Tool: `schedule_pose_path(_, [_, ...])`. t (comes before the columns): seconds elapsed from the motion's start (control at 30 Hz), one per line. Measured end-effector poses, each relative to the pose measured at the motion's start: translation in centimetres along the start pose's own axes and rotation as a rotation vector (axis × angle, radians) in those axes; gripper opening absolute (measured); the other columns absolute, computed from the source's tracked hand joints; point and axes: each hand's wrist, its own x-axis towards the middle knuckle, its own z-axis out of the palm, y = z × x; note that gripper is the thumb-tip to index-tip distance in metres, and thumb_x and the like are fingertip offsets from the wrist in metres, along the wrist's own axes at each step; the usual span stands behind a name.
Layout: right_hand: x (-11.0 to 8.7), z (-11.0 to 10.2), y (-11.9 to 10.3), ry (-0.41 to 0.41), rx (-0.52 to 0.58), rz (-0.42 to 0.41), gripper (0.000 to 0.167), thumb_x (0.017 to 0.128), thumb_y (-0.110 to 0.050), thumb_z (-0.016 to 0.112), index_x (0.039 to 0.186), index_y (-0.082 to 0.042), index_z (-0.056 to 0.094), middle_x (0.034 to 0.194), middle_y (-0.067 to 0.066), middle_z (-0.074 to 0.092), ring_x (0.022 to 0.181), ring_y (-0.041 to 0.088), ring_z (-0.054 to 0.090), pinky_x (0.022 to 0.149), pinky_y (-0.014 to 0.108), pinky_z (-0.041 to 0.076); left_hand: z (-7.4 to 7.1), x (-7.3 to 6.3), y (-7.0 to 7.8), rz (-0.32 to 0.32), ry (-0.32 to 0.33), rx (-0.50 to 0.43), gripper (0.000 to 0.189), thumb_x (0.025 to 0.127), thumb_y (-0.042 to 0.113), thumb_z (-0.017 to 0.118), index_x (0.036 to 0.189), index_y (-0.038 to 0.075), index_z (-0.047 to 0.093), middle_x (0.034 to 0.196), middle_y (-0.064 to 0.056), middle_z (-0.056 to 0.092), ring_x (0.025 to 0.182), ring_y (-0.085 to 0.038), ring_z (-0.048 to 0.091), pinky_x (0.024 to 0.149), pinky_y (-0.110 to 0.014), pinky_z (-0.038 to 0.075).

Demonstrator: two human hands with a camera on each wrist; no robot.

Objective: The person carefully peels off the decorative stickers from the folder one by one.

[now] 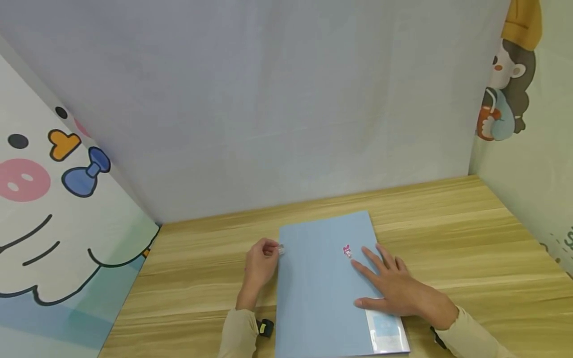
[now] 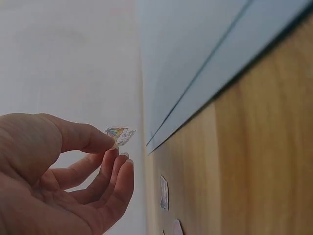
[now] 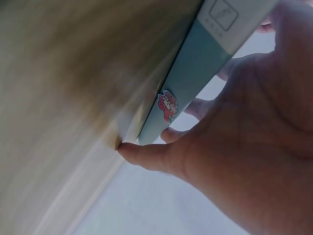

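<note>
A light-blue folder (image 1: 322, 283) lies on the wooden table, with a pink-and-white cartoon sticker (image 1: 347, 251) on its face. At the folder's left edge my left hand (image 1: 260, 263) pinches a small sticker (image 2: 120, 135) between thumb and index finger; a rainbow-coloured pattern shows on it in the left wrist view. My right hand (image 1: 394, 283) rests on the right side of the folder with fingers spread, beside the pink sticker. In the right wrist view a red-and-white sticker (image 3: 167, 106) shows on the blue surface near that hand.
A whitish label panel (image 1: 388, 334) sits at the folder's lower right corner. Small cut-out stickers (image 2: 164, 192) lie on the wooden table (image 1: 192, 268) to the folder's left. A pale curtain (image 1: 291, 109) stands behind, with cartoon-printed panels (image 1: 53, 209) at the sides.
</note>
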Motion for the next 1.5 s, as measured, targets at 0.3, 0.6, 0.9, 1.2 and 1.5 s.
schedule_pose_path(0.3, [0.0,0.1,0.0,0.001,-0.002,0.001,0.085,0.095,-0.058,0.065,0.158,-0.007,0.039,0.164,0.030,0.020,0.148,0.060,0.007,0.103,0.084,0.017,-0.6,-0.1,-1.0,-0.020,-0.002,-0.005,0.011,0.088,-0.009,0.064,0.098,-0.006,0.069,0.091,-0.016,0.070,0.086,-0.029,0.068,0.079,-0.038,0.057])
schedule_pose_path(0.6, [0.0,0.2,0.1,0.009,-0.006,-0.008,0.085,0.095,-0.058,0.065,0.158,-0.007,0.039,0.164,0.030,0.021,0.147,0.061,0.008,0.102,0.084,0.018,-1.3,0.0,-2.0,-0.071,-0.018,0.013,0.013,0.091,-0.007,0.063,0.103,-0.005,0.069,0.097,-0.016,0.069,0.091,-0.030,0.067,0.084,-0.042,0.057])
schedule_pose_path(0.9, [0.0,0.1,0.1,0.019,-0.004,-0.016,0.084,0.095,-0.057,0.065,0.157,-0.007,0.040,0.164,0.029,0.021,0.147,0.060,0.009,0.102,0.084,0.020,-2.0,-0.1,-2.4,-0.130,-0.017,0.041,0.009,0.094,-0.004,0.065,0.102,-0.004,0.069,0.094,-0.014,0.069,0.089,-0.026,0.066,0.084,-0.043,0.055])
schedule_pose_path(1.2, [0.1,0.1,0.2,0.020,-0.014,-0.017,0.084,0.095,-0.058,0.065,0.157,-0.007,0.040,0.164,0.029,0.022,0.148,0.060,0.010,0.102,0.083,0.020,-2.6,-0.4,-2.5,-0.157,-0.055,0.082,0.010,0.093,-0.005,0.067,0.103,-0.006,0.068,0.092,-0.013,0.067,0.086,-0.024,0.063,0.081,-0.042,0.054])
schedule_pose_path(1.5, [0.1,0.2,0.3,0.023,-0.021,-0.020,0.084,0.095,-0.059,0.064,0.157,-0.007,0.040,0.164,0.029,0.021,0.147,0.061,0.009,0.102,0.083,0.020,-2.6,-0.3,-2.6,-0.191,-0.072,0.100,0.018,0.091,-0.004,0.070,0.108,-0.007,0.065,0.095,-0.015,0.066,0.088,-0.027,0.065,0.082,-0.044,0.055])
